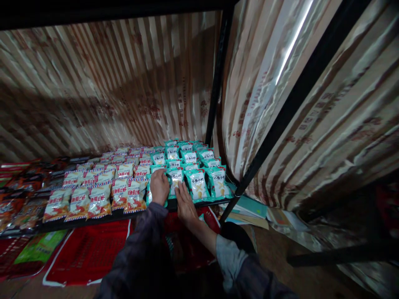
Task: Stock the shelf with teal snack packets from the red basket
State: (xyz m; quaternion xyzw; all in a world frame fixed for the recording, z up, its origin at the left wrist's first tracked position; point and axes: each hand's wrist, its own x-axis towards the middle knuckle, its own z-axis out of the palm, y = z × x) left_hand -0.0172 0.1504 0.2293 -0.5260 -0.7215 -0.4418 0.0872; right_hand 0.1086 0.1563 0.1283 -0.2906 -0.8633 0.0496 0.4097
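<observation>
My left hand (159, 186) is curled over a teal snack bag (149, 196) at the left end of the front teal row. The hand covers most of that bag, and its fingertips are partly hidden. To the right, my right hand (186, 204) has its fingers stretched out, their tips against the lower front of the neighbouring teal-and-white snack bag (175, 177). Two more teal bags stand beside it, a middle one (198, 185) and a right-hand one (219, 182). Further teal bags (190, 157) are lined up in rows behind.
White-and-orange snack bags (99, 200) fill the shelf to the left, then dark and orange packets (31, 211). Black posts (255, 164) frame the shelf. Below lie red baskets (89, 249), one near a green packet (40, 248). Folded cardboard (249, 218) lies at right by a patterned curtain (124, 83).
</observation>
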